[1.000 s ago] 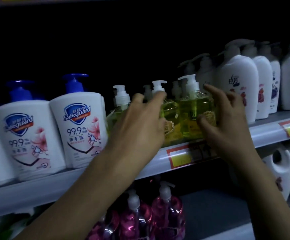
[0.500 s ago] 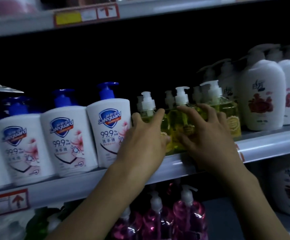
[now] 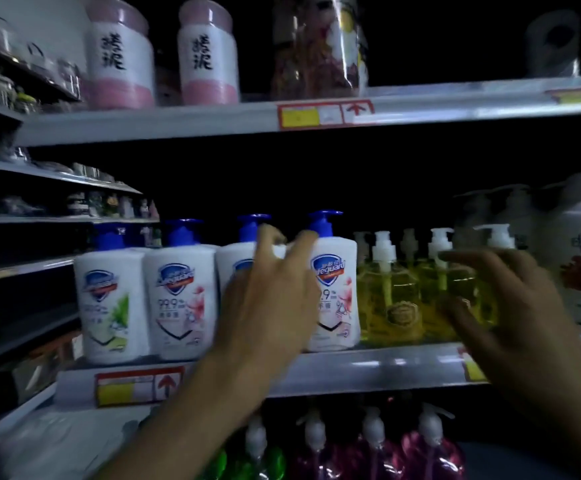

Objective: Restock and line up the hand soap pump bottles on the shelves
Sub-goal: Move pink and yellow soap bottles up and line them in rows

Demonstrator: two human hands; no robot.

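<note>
Several white Safeguard pump bottles (image 3: pixel 178 306) with blue pumps stand in a row on the middle shelf (image 3: pixel 368 370). To their right stand several clear yellow soap bottles (image 3: pixel 391 299) with white pumps. My left hand (image 3: pixel 268 306) is spread over the third Safeguard bottle (image 3: pixel 235 268), fingertips at its shoulder beside the fourth one (image 3: pixel 336 289). My right hand (image 3: pixel 504 313) curls around the rightmost yellow bottle (image 3: pixel 469 289), thumb low and fingers high on it. Both hands are blurred.
White pump bottles with red flowers (image 3: pixel 580 271) stand at the right of the same shelf. Pink and white jars (image 3: pixel 119 53) sit on the upper shelf (image 3: pixel 178 123). Below are pink (image 3: pixel 431 452) and green (image 3: pixel 268 462) pump bottles. Side shelves (image 3: pixel 22 168) with small goods lie left.
My left hand has left the yellow bottles and moved left onto the Safeguard bottles. My right hand shifted to the rightmost yellow bottle. The view swung up and left.
</note>
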